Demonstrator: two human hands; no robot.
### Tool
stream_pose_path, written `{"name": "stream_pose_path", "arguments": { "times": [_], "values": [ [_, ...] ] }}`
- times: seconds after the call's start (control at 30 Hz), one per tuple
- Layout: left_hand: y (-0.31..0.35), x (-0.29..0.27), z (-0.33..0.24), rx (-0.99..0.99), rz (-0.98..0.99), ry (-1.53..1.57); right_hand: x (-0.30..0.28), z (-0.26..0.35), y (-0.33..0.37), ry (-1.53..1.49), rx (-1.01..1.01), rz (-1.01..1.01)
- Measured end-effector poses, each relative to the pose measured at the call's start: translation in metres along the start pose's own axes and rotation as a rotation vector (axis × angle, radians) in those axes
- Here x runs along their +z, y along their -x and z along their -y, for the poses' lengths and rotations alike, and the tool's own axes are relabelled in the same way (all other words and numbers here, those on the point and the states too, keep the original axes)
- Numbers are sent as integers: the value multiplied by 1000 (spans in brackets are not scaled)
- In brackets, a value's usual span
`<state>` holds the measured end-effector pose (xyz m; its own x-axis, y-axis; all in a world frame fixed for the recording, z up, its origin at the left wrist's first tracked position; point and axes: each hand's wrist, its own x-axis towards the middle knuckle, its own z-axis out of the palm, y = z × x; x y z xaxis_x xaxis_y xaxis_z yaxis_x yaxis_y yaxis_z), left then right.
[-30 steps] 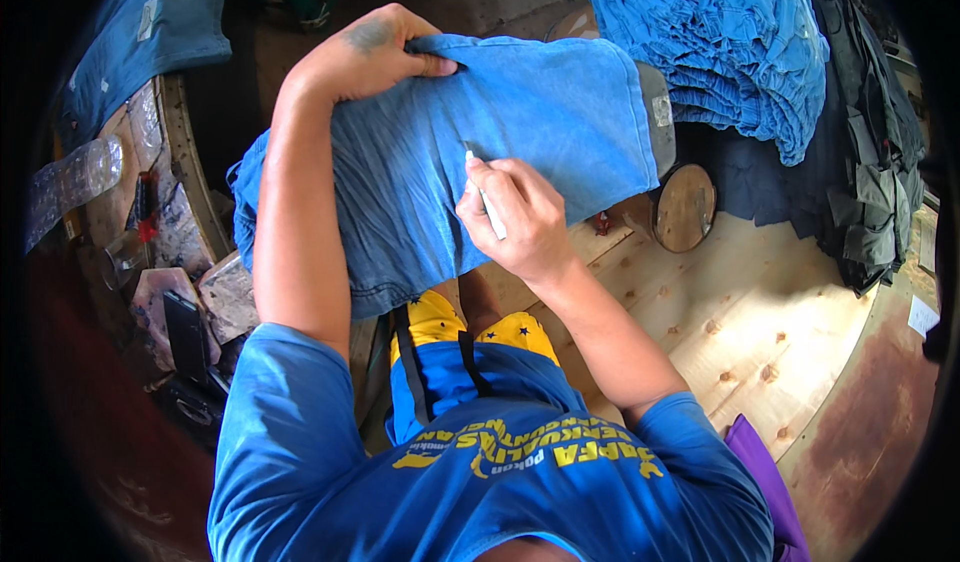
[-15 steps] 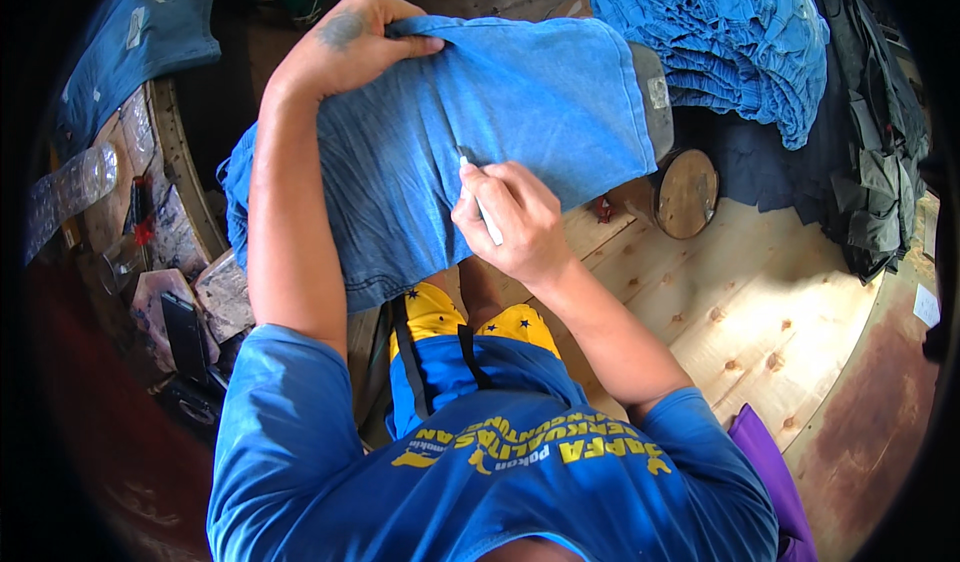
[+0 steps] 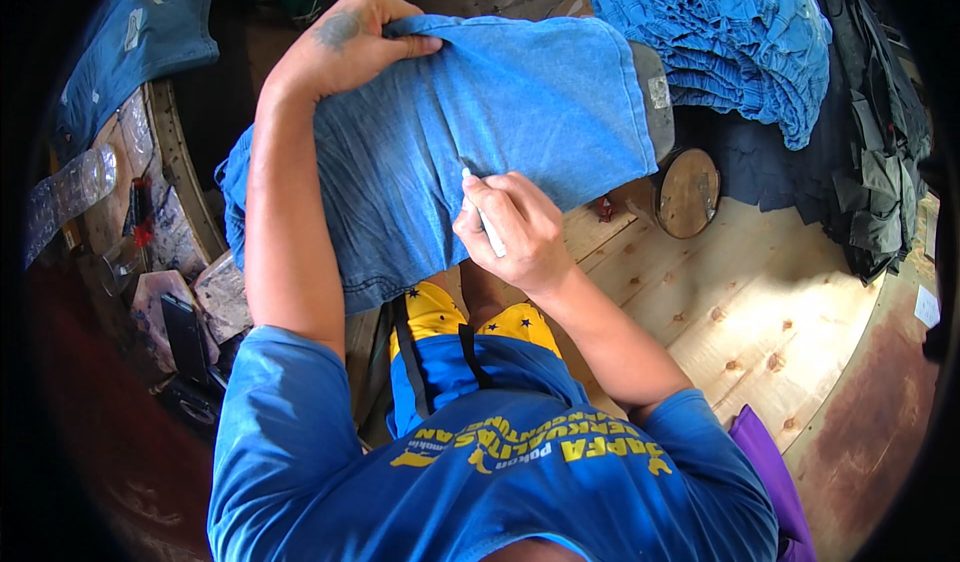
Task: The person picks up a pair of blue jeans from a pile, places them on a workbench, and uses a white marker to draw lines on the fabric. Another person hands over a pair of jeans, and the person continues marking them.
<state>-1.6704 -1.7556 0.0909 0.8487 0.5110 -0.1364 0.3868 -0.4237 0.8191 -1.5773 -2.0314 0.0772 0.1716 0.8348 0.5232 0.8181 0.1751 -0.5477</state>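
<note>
A blue denim garment leg (image 3: 540,102) is drawn over a dark flat board (image 3: 655,102), whose rounded end sticks out past the hem at the right. My left hand (image 3: 355,47) pinches the far edge of the denim between thumb and fingers. In my right hand (image 3: 515,227) is a slim white pen-like tool (image 3: 492,237), held like a pencil with its tip at the middle of the cloth. Creases run through the denim around that tip. More of the garment bunches at the left, partly hidden by my left forearm.
Blue elastic-waisted garments (image 3: 720,42) are piled at the far right, beside dark clothes (image 3: 880,162). A round wooden piece (image 3: 687,193) stands on the plank surface (image 3: 740,332). At left are a plastic bottle (image 3: 75,192), a phone (image 3: 185,337) and more denim (image 3: 140,42).
My right hand has shifted slightly toward me, and the tool's tip with it. My left hand keeps its hold on the cloth in nearly the same place.
</note>
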Motion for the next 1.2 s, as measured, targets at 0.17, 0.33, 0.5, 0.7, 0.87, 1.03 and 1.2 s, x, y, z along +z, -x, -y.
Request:
{"name": "stream_pose_path", "arguments": {
  "times": [0.17, 0.33, 0.5, 0.7, 0.87, 1.03, 1.2],
  "values": [
    [-1, 0, 2, 45, 15, -24, 5, 0, 0, 7, 12, -8],
    [1, 1, 1, 12, -14, -48, 3, 2, 4, -6, 29, -9],
    [-1, -3, -1, -20, 36, -38, 1, 4, 6, -21, 25, -15],
    [-1, -3, 1, -25, 45, -23, -2, 3, 12, -22, 21, -13],
    [-3, -2, 3, -10, 60, 28, -5, 5, 9, -56, 22, -7],
    [-2, -4, 2, -31, 97, 23, -8, 1, -18, -92, 48, -66],
    [-3, -2, 1, -62, 89, 19, 12, -13, -47, -76, 65, -31]
  ]
}}
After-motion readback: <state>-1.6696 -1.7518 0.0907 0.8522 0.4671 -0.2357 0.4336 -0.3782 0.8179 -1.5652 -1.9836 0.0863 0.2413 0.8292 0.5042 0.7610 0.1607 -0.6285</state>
